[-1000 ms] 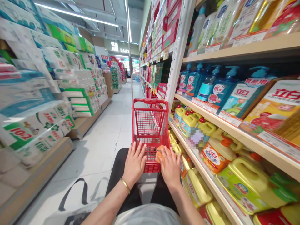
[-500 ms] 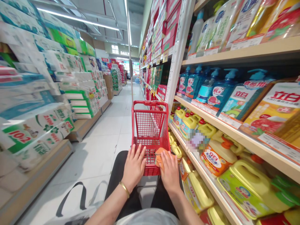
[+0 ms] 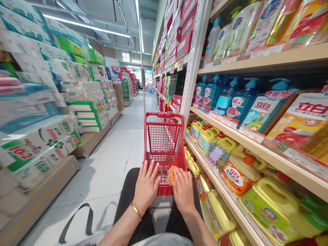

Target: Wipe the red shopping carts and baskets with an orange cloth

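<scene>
My left hand is open, its fingers spread over the near left side of a red plastic shopping cart. Whether it touches the cart, I cannot tell. Under the curled fingers of my right hand is a crumpled orange cloth, held at the cart's near right side. The cloth is partly covered by the fingers. Inside the cart, the grid walls and base show between my hands. My knees are on either side of the cart's near end.
On the right, a close shelf bears pump bottles and yellow jugs of liquid. Stacked paper packs line the left side on a low platform. A bag with a dark strap lies at lower left. The tiled aisle runs ahead.
My right hand has shifted slightly left and down with the orange cloth. My left hand stays nearly in place, and the view has tilted a little.
</scene>
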`<action>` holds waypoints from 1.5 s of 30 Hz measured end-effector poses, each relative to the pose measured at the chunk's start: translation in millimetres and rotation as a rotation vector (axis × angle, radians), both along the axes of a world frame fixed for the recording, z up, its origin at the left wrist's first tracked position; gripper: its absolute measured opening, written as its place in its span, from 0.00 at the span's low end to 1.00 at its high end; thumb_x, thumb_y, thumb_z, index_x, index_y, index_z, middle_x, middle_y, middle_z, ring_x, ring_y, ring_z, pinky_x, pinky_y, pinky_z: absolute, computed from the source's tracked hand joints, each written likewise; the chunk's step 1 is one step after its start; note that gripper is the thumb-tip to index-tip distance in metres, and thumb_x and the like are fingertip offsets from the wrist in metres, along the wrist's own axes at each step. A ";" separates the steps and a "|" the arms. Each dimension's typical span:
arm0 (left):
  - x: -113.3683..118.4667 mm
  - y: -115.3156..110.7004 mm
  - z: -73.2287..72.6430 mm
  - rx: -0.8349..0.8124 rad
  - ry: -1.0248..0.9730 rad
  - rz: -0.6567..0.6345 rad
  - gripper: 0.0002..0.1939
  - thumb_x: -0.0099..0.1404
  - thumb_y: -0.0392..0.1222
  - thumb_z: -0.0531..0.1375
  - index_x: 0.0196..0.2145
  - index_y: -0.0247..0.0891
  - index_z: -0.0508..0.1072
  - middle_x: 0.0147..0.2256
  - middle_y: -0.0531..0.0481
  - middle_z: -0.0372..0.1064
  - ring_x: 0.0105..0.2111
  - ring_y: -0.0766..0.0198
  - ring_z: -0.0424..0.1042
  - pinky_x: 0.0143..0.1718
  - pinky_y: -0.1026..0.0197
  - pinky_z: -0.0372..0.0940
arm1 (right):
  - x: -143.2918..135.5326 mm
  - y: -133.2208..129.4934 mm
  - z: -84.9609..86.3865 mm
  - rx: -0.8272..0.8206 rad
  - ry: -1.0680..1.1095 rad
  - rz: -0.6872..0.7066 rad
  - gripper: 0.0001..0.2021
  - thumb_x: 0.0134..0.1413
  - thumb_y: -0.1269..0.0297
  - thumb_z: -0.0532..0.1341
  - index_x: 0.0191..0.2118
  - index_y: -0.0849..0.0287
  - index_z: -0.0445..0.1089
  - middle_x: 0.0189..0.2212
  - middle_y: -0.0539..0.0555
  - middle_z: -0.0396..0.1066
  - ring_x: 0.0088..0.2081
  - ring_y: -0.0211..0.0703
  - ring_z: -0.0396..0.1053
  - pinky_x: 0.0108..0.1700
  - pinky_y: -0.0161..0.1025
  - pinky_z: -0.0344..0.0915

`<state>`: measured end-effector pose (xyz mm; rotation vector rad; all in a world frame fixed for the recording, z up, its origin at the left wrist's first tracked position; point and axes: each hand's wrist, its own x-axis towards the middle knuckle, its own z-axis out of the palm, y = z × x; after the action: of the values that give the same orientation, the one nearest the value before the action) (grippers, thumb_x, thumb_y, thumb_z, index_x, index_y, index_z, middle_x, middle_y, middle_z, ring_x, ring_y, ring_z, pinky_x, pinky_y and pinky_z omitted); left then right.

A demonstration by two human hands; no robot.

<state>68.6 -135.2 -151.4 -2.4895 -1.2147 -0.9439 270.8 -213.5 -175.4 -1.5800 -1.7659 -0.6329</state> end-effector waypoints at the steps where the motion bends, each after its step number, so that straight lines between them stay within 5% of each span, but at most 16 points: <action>1: 1.6 -1.5 0.4 -0.003 -0.006 -0.005 0.33 0.75 0.47 0.53 0.74 0.47 0.52 0.74 0.48 0.45 0.75 0.44 0.39 0.70 0.35 0.54 | 12.9 -3.2 0.1 0.013 0.023 -0.033 0.27 0.74 0.65 0.52 0.74 0.54 0.52 0.66 0.58 0.67 0.68 0.52 0.61 0.73 0.60 0.46; 4: 5.8 -6.1 1.4 -0.008 -0.019 -0.012 0.33 0.75 0.47 0.53 0.74 0.47 0.52 0.74 0.49 0.47 0.75 0.44 0.39 0.71 0.34 0.53 | 24.6 -6.3 -1.0 0.048 0.069 -0.071 0.27 0.74 0.63 0.51 0.74 0.56 0.52 0.66 0.60 0.67 0.69 0.55 0.60 0.71 0.62 0.50; 11: -0.7 -1.8 0.1 0.006 -0.007 0.010 0.31 0.76 0.47 0.53 0.73 0.44 0.56 0.74 0.47 0.47 0.75 0.45 0.39 0.70 0.37 0.56 | -55.5 12.0 -10.2 0.031 0.039 0.087 0.23 0.72 0.61 0.56 0.67 0.55 0.66 0.62 0.55 0.72 0.68 0.51 0.60 0.75 0.54 0.39; 14: -2.0 0.0 -0.2 0.011 0.004 0.013 0.30 0.76 0.46 0.52 0.73 0.42 0.57 0.74 0.47 0.46 0.75 0.45 0.39 0.70 0.38 0.56 | -42.8 6.9 -4.8 -0.013 -0.005 0.101 0.24 0.72 0.61 0.56 0.69 0.54 0.63 0.62 0.55 0.72 0.68 0.49 0.61 0.75 0.55 0.35; 19: 4.7 -5.5 0.8 0.007 -0.005 0.015 0.30 0.76 0.46 0.53 0.73 0.44 0.57 0.74 0.48 0.46 0.75 0.45 0.39 0.70 0.37 0.54 | 8.7 -7.0 1.3 0.023 0.056 -0.087 0.24 0.74 0.65 0.52 0.71 0.54 0.59 0.63 0.58 0.70 0.68 0.53 0.61 0.74 0.64 0.34; 27: -0.4 -2.6 -2.1 0.021 0.006 0.012 0.29 0.76 0.45 0.52 0.72 0.42 0.57 0.74 0.48 0.46 0.75 0.45 0.39 0.71 0.37 0.54 | -54.6 11.7 -6.4 0.016 0.039 0.097 0.23 0.71 0.62 0.57 0.68 0.54 0.64 0.62 0.55 0.72 0.67 0.49 0.61 0.74 0.53 0.38; 34: 3.9 -3.9 -2.3 0.014 -0.011 0.000 0.31 0.76 0.46 0.53 0.73 0.44 0.54 0.74 0.48 0.46 0.75 0.44 0.38 0.71 0.35 0.53 | 14.5 -9.1 3.3 -0.007 0.098 -0.125 0.23 0.74 0.66 0.52 0.70 0.55 0.61 0.65 0.58 0.68 0.68 0.53 0.60 0.73 0.65 0.32; 37: 5.9 -6.0 -1.7 0.011 -0.022 0.001 0.31 0.76 0.46 0.53 0.73 0.44 0.55 0.74 0.48 0.47 0.75 0.45 0.39 0.71 0.35 0.53 | 1.5 -4.3 -2.4 0.009 0.106 -0.106 0.22 0.73 0.65 0.52 0.68 0.56 0.63 0.65 0.59 0.68 0.69 0.55 0.57 0.73 0.64 0.35; 42: 0.4 -2.5 -2.2 0.006 -0.026 -0.004 0.30 0.76 0.45 0.52 0.73 0.43 0.56 0.74 0.48 0.48 0.75 0.46 0.38 0.72 0.37 0.52 | -51.2 9.0 -2.7 -0.007 0.039 0.131 0.23 0.72 0.61 0.56 0.69 0.55 0.63 0.63 0.56 0.71 0.68 0.50 0.60 0.75 0.53 0.34; 45: -0.7 -1.0 -1.9 -0.004 -0.025 -0.005 0.30 0.76 0.46 0.52 0.72 0.43 0.57 0.74 0.48 0.48 0.75 0.46 0.38 0.72 0.38 0.53 | -34.8 2.4 1.2 -0.045 0.045 0.098 0.23 0.72 0.64 0.55 0.69 0.52 0.62 0.64 0.55 0.70 0.68 0.49 0.60 0.75 0.56 0.29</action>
<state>67.9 -136.2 -153.3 -2.4926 -1.2191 -0.9780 236.1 -211.1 -174.2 -1.5155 -1.8230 -0.5102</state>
